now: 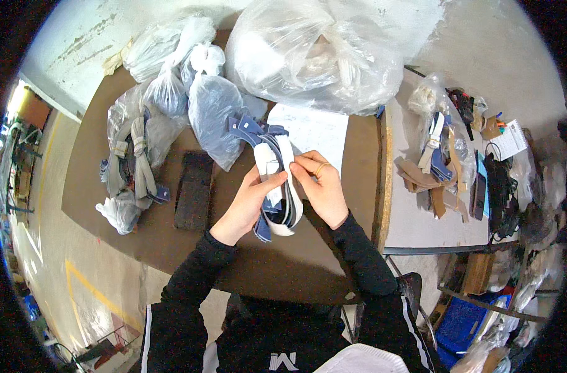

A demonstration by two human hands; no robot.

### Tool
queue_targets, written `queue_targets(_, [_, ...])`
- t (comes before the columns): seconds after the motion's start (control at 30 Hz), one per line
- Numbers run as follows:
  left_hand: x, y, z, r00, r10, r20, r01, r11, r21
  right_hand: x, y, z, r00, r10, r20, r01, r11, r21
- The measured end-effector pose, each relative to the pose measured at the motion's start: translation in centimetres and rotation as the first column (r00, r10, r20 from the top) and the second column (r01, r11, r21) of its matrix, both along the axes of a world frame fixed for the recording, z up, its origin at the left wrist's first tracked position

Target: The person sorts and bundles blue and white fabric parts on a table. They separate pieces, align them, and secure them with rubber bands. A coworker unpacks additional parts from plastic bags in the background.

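A looped bundle of white and navy fabric strips (284,216) is in front of me, above the brown table (258,267). My left hand (249,202) grips it from the left, thumb pressed across a pale band at its middle. On the other side my right hand (320,186) pinches the bundle's white edge between thumb and fingers. Navy ends with small light labels stick out at the top, and another navy end hangs at the bottom. Behind the bundle lies a white paper sheet (320,129), partly covered by it and my right hand.
Tied plastic bags (213,109) and a large clear bag (314,59) crowd the table's back. At left are grey strip bundles (134,155) and a dark flat rectangular object (194,189). A grey side table (420,230) at right carries brown strips (420,177), a phone (479,194) and cables.
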State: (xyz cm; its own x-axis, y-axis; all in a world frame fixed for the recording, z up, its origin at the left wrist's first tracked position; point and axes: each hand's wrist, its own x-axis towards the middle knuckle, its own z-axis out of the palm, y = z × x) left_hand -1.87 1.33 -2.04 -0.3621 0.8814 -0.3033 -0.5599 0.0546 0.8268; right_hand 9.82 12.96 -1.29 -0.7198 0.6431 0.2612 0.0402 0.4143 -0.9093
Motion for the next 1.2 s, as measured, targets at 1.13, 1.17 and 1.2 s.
queue_targets(1.13, [-1.7, -0.7, 2.4, 0.965, 0.237, -0.113, -0.237, 0.971, 0.013, 0.0, 5.6, 2.5, 0.890, 0.324, 0.322, -0.297, 0.946, -0.130])
queue_targets(1.17, [-1.7, -0.8, 2.5, 0.970, 0.224, -0.094, -0.225, 0.974, -0.006, -0.1, 5.4, 2.1, 0.897, 0.343, 0.278, -0.310, 0.938, -0.157])
queue_targets(1.2, [-1.6, -0.8, 2.6, 0.975, 0.211, -0.074, -0.214, 0.977, -0.025, -0.1, 5.3, 1.8, 0.903, 0.361, 0.233, -0.324, 0.928, -0.182])
